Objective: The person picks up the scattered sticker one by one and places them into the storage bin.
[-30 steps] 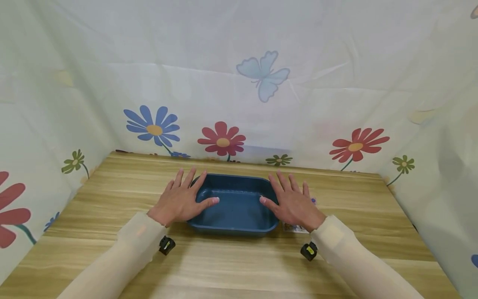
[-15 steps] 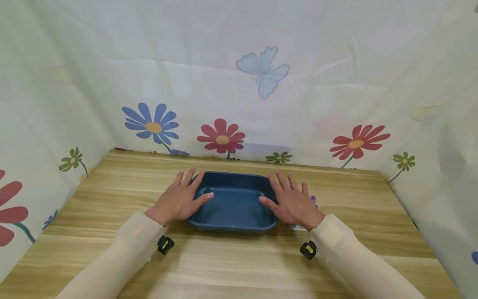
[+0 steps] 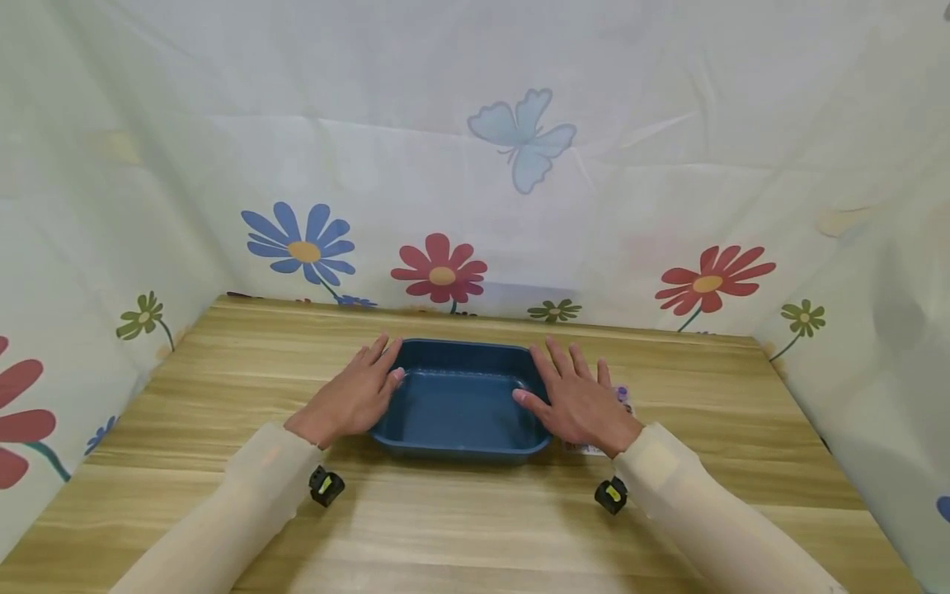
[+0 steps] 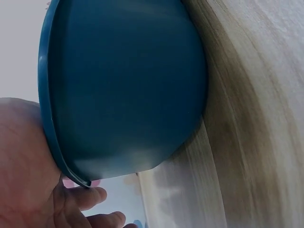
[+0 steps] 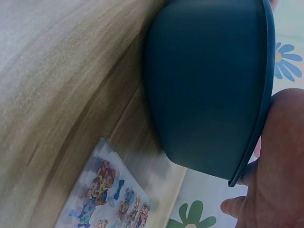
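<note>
A dark blue rectangular basin point(image 3: 460, 412) stands upright on the wooden table, its inside bare. My left hand point(image 3: 344, 400) rests over its left rim, fingers extended toward the far left corner and thumb drawn in near the rim. Over the right rim lies my right hand point(image 3: 582, 404), fingers straight and spread, thumb reaching above the inside. In the left wrist view the palm meets the rim of the basin point(image 4: 128, 90), with some fingertips below it. Beneath my right hand, a sheet of cartoon stickers point(image 5: 111, 194) lies beside the basin, partly hidden in the head view.
The light wooden table point(image 3: 445, 536) runs back to a white curtain point(image 3: 356, 165) printed with flowers and a butterfly. Curtain also hangs along the left and right sides. A small black device point(image 3: 326, 487) sits at the left wrist, another black device point(image 3: 612, 495) at the right.
My left thumb has drawn back from above the basin's inside toward the left rim, and the left fingers have closed together. The right hand and basin stay nearly in place.
</note>
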`<action>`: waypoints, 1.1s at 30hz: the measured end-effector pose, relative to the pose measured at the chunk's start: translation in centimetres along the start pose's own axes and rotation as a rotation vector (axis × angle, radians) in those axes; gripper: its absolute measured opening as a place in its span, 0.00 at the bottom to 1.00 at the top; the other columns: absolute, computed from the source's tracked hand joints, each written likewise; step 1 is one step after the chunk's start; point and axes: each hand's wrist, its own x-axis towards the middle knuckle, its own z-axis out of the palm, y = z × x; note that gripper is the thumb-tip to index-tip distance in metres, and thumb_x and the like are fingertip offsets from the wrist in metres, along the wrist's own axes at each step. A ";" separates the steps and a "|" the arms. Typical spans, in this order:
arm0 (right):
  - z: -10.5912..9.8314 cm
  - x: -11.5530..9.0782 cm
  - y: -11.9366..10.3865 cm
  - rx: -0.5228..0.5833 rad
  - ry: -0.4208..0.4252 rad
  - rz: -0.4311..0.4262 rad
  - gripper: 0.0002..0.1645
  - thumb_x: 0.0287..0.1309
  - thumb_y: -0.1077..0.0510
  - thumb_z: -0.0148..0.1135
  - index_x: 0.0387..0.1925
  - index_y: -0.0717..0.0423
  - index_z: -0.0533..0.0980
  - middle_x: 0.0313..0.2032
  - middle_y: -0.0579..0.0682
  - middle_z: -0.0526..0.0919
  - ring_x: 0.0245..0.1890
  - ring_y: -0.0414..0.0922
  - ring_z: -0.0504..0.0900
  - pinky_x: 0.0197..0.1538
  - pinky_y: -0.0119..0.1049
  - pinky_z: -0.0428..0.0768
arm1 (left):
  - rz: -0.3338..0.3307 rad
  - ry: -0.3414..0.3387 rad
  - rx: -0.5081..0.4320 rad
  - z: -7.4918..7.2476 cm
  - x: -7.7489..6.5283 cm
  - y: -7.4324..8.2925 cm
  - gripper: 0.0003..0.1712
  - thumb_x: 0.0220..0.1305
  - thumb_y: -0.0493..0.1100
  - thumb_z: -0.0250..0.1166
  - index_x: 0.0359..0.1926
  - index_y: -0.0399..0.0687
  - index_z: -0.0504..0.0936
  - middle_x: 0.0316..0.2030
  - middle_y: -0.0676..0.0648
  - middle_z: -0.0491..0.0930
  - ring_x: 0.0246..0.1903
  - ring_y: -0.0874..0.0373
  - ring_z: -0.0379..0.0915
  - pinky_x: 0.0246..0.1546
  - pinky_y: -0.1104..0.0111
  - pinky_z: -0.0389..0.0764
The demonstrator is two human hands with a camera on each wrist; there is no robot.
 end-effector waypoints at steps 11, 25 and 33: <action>0.1 0.0 0.1 0.014 -0.025 0.007 0.49 0.75 0.29 0.46 0.84 0.48 0.46 0.84 0.57 0.44 0.83 0.67 0.43 0.76 0.76 0.42 | -0.019 0.045 -0.048 0.1 0.7 -0.2 0.34 0.83 0.44 0.47 0.79 0.28 0.54 0.78 0.30 0.58 0.78 0.34 0.56 0.75 0.43 0.61; 0.0 0.0 0.0 0.016 -0.023 -0.003 0.49 0.75 0.29 0.46 0.84 0.49 0.47 0.84 0.57 0.44 0.83 0.67 0.43 0.77 0.75 0.44 | -0.132 0.035 -0.262 -1.0 1.4 -0.8 0.30 0.79 0.43 0.56 0.73 0.28 0.67 0.67 0.30 0.75 0.59 0.39 0.79 0.61 0.46 0.81; -0.1 -0.1 0.1 0.026 -0.018 -0.007 0.49 0.75 0.30 0.47 0.84 0.49 0.47 0.84 0.57 0.44 0.83 0.67 0.44 0.77 0.75 0.45 | -0.232 -0.024 -0.477 -1.5 1.6 -1.0 0.26 0.78 0.41 0.54 0.71 0.33 0.72 0.41 0.40 0.77 0.37 0.52 0.73 0.35 0.66 0.75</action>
